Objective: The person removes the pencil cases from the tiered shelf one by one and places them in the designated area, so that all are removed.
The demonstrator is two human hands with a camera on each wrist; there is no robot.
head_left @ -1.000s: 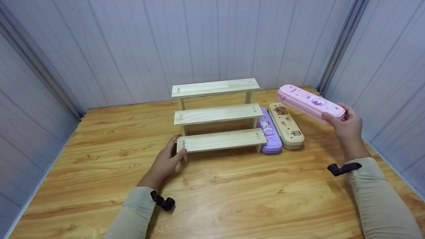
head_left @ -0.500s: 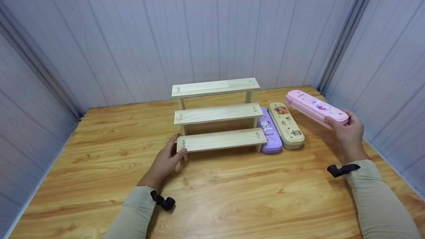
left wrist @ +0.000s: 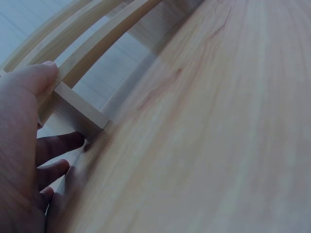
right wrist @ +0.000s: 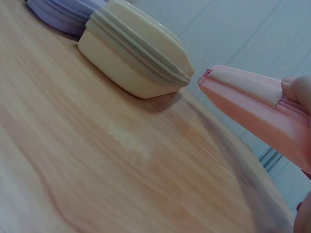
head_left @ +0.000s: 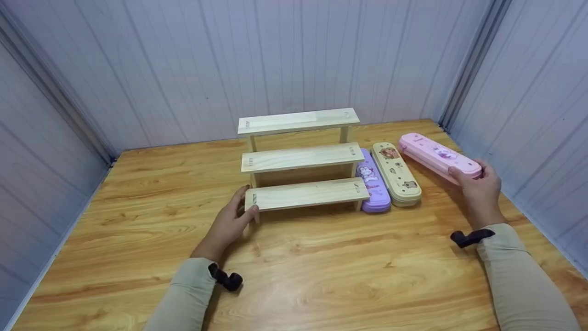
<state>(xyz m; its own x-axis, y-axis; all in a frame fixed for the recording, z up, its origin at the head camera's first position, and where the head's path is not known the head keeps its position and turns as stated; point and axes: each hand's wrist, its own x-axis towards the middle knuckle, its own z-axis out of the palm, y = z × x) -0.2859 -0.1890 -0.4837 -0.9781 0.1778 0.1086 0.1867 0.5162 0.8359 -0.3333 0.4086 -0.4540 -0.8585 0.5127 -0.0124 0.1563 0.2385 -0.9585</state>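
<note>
My right hand [head_left: 481,191] grips the near end of a pink zipped pencil case [head_left: 440,155], thumb on the near side. In the right wrist view this pencil case [right wrist: 252,102] hangs over the table, apart from the cream pencil case [right wrist: 136,53]. My left hand [head_left: 227,225] holds the left end of the lowest board of a three-step wooden display shelf [head_left: 303,195]. Its thumb [left wrist: 41,77] lies on the board, while the fingers [left wrist: 60,145] curl behind the leg. A purple pencil case [head_left: 376,193] lies against the shelf's right side, with the cream one alongside.
The shelf's middle board [head_left: 301,157] and top board [head_left: 298,122] hold nothing. All stands on a wood-grain table [head_left: 321,276]. Pale panelled walls [head_left: 294,55] enclose the back and both sides. Black wrist cameras [head_left: 471,237] sit on both sleeves.
My right hand has brought the pink pencil case lower and a little to the right, nearer the table. The left hand, the shelf and the other pencil cases stay put.
</note>
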